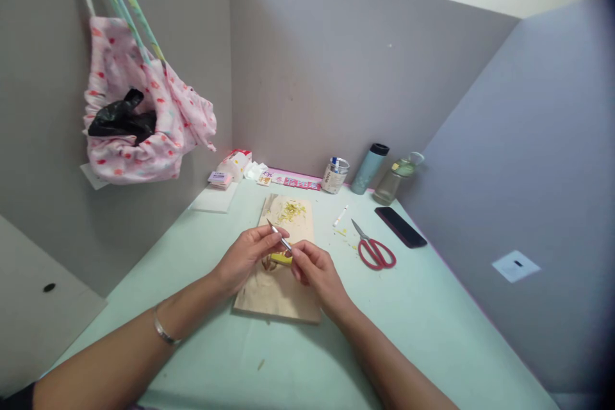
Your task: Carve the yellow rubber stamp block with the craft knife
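A wooden board point(281, 295) lies flat on the pale green table, with yellow shavings point(291, 210) at its far end. Both hands meet over the board's middle. My left hand point(246, 257) is closed, its fingertips pinching a thin silver craft knife point(279, 235) whose tip points up and to the left. My right hand point(314, 270) is closed too, gripping the knife's lower end. Just under the fingers sits a small yellow piece point(280, 259), touching the right hand's fingertips. A metal bangle point(163, 332) is on my left wrist.
Red-handled scissors point(373, 249), a white marker point(341, 215) and a black phone point(400, 227) lie to the right. A tin point(335, 175), a teal flask point(369, 168) and a green bottle point(394, 180) stand at the back. A pink bag point(139, 116) hangs on the left partition.
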Demonstrator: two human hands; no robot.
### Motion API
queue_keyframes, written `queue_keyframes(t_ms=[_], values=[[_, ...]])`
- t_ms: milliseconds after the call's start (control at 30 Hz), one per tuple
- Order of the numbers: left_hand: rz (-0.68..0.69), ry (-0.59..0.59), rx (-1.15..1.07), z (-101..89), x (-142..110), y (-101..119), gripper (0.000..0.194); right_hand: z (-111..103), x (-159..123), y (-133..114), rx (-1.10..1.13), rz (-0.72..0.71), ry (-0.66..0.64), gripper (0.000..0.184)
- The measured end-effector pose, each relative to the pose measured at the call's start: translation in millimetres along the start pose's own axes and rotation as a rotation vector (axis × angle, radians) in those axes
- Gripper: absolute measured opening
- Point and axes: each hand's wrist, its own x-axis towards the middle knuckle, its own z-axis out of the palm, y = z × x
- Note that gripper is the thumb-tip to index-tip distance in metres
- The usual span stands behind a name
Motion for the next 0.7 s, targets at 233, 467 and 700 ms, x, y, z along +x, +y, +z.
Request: queue_keyframes(t_ms=[233,467,700], values=[[0.009,0.004,0.003,-0.7,-0.7,-1.6,0.039,1.5,0.6,-3.9,-0.040,-0.040,0.065,0.033],[0.009,-0.007,0.009,-0.5,0.6,-0.7,0.039,-0.8,-0.1,-0.8,-0.025,-0.009,0.008,0.041],[0.015,0.000,0.007,3.1,-1.7,0.4,0.039,1.6,-1.6,-4.1,0.004,-0.005,-0.014,0.036]])
